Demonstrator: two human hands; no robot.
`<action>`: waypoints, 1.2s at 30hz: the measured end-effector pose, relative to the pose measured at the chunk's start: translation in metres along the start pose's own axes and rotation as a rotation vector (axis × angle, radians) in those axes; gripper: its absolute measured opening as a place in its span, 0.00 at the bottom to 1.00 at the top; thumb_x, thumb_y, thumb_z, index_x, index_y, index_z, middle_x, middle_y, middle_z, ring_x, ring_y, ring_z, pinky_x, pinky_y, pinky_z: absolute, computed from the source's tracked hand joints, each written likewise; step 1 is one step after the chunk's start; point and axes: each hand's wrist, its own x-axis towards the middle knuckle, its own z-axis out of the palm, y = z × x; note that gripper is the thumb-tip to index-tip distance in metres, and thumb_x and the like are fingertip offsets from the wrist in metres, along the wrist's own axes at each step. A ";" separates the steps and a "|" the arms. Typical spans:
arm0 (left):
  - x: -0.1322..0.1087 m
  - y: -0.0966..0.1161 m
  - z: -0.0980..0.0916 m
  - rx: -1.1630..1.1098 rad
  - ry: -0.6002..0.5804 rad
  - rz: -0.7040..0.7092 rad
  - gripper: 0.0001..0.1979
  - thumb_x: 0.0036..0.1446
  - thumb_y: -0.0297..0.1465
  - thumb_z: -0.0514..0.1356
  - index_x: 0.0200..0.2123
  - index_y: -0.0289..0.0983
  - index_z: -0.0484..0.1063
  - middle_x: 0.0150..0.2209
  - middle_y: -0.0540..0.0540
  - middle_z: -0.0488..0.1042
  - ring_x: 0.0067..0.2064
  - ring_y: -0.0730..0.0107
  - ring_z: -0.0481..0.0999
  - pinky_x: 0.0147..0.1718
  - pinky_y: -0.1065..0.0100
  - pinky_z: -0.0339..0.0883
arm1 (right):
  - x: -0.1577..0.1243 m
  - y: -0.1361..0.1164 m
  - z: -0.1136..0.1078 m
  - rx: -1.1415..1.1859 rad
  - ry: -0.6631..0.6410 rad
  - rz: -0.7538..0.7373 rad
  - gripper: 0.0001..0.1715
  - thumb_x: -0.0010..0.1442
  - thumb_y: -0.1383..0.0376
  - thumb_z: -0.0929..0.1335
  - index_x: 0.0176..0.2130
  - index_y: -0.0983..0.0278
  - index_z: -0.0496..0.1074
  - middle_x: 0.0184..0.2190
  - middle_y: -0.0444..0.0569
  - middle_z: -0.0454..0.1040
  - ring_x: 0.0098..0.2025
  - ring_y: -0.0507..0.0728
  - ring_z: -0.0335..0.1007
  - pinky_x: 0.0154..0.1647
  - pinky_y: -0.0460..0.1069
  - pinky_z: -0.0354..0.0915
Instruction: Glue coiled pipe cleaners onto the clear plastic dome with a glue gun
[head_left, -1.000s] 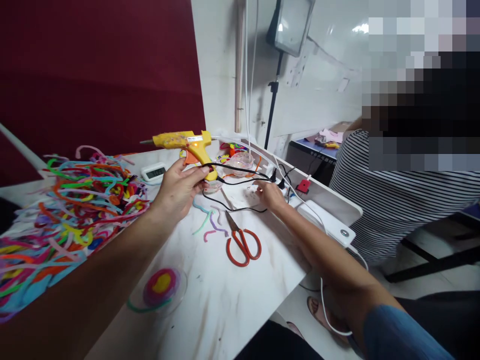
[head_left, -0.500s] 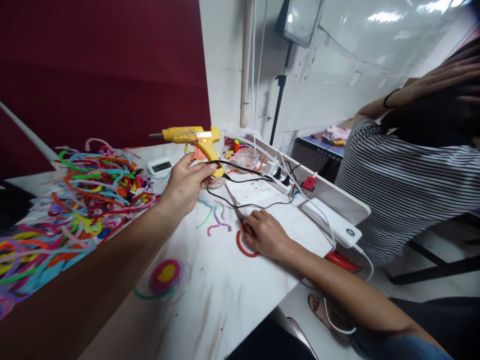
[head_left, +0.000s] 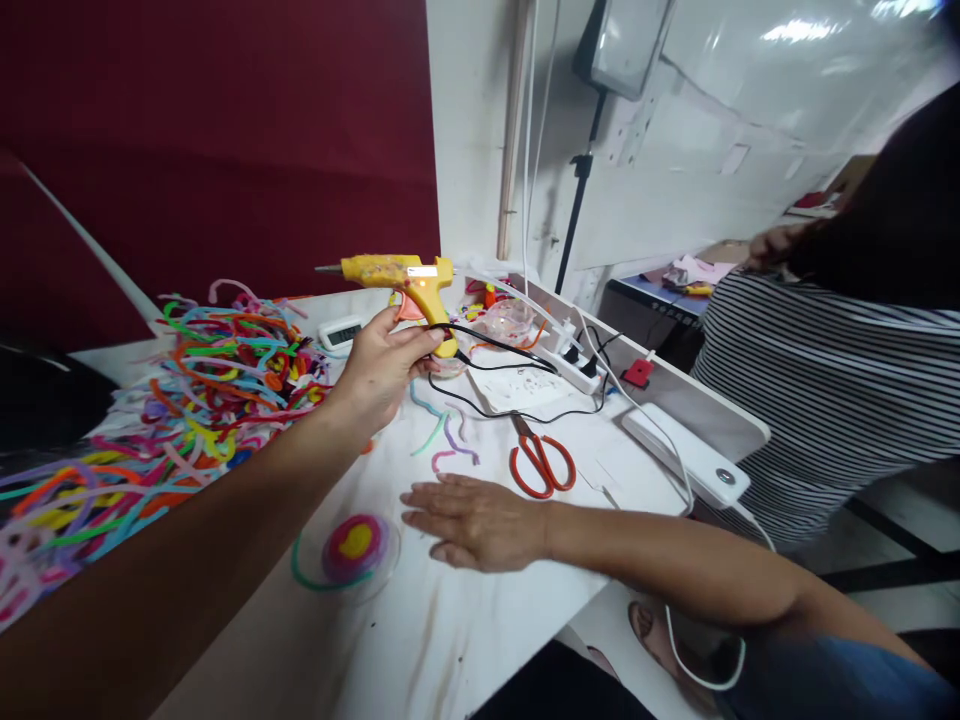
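My left hand (head_left: 382,372) grips the handle of a yellow glue gun (head_left: 401,280), held above the white table (head_left: 465,620) with its nozzle pointing left and its black cord (head_left: 510,360) trailing right. My right hand (head_left: 476,520) lies flat on the table, fingers stretched out toward a coiled pipe-cleaner disc (head_left: 352,548) of pink, yellow and green just to its left. Red-handled scissors (head_left: 541,460) lie on the table behind the right hand. A few loose pipe-cleaner pieces (head_left: 442,435) lie between the two hands.
A big heap of coloured pipe cleaners (head_left: 172,420) covers the table's left side. A white power strip (head_left: 566,360), a small digital display (head_left: 341,332), a clear bowl (head_left: 510,320) and a white box (head_left: 686,455) sit at the back right. A person in a striped shirt (head_left: 817,390) stands close on the right.
My right hand moved from the back of the table, past the scissors, to lie flat near the coiled disc. The left hand kept holding the glue gun. The view shifted slightly.
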 end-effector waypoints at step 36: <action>-0.037 -0.039 -0.003 0.056 -0.253 -0.137 0.30 0.44 0.32 0.71 0.49 0.34 0.65 0.39 0.44 0.80 0.37 0.66 0.80 0.39 0.67 0.73 | 0.031 0.061 -0.102 0.862 0.558 0.620 0.23 0.54 0.47 0.69 0.30 0.66 0.73 0.24 0.43 0.72 0.26 0.51 0.64 0.26 0.46 0.59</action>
